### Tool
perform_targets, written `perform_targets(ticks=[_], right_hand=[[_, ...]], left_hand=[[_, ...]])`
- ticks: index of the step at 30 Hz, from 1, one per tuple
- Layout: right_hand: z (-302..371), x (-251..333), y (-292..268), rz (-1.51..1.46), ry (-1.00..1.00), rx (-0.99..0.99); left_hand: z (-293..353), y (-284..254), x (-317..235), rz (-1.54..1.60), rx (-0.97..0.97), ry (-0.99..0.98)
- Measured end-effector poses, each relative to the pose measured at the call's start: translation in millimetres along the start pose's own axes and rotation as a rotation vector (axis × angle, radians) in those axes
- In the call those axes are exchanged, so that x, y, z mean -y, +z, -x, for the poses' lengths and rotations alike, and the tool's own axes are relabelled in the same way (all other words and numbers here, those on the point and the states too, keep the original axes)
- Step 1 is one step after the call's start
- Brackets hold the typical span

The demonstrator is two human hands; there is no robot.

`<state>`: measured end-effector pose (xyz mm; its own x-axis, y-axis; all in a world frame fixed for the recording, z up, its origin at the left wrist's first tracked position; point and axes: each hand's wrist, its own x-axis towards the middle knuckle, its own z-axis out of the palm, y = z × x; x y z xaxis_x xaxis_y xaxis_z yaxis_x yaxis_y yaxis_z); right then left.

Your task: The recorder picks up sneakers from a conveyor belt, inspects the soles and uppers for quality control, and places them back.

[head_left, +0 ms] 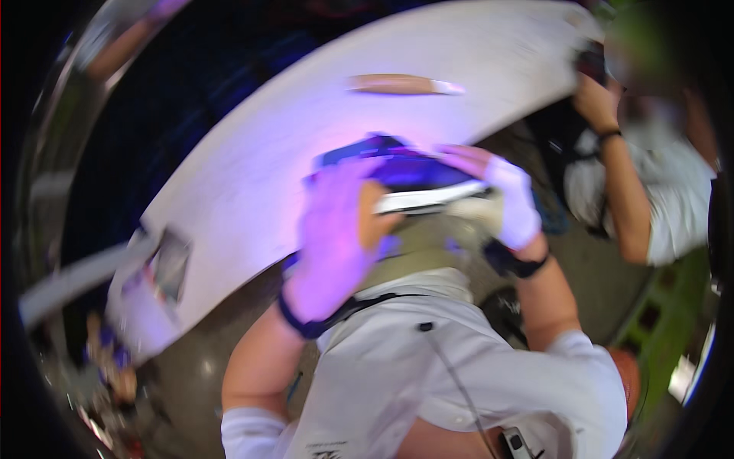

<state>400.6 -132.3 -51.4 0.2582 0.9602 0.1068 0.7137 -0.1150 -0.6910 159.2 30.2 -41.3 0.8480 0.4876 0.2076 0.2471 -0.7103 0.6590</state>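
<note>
A dark blue flat thing (417, 170) with a white strip (428, 199) along its near edge is between my hands, close to the table's front edge. Motion blur hides its exact kind. My left hand (336, 222), pale and lit purple, grips its left end with the thumb on the near side. At its right end, my right hand (505, 195), in a white glove with bare fingertips, has its fingers over the top. Dark bands circle both wrists.
A long curved white table (252, 168) spans the view. Farther back on it lies a slim tan item (394, 84) with a white end. A grey, clear-looking packet (172, 264) sits at the left end. A co-worker's hand (596, 99) holds something dark at the right.
</note>
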Motion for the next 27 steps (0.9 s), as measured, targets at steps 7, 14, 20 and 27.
perform_targets(ticks=[7,14,20,27], right_hand=[[-42,-15,23,-0.217,0.295,-0.146],[-91,55,80,-0.829,-0.106,0.012],[-127,148,37,-0.513,-0.515,-0.017],[-141,158,74,-1.161,-0.391,0.094]], left_hand=[[34,-56,56,0.358,0.019,-0.237],[25,-138,16,0.159,-0.296,0.162],[12,-135,-18,0.087,-0.364,0.124],[23,-152,-5,-0.006,-0.001,-0.285]])
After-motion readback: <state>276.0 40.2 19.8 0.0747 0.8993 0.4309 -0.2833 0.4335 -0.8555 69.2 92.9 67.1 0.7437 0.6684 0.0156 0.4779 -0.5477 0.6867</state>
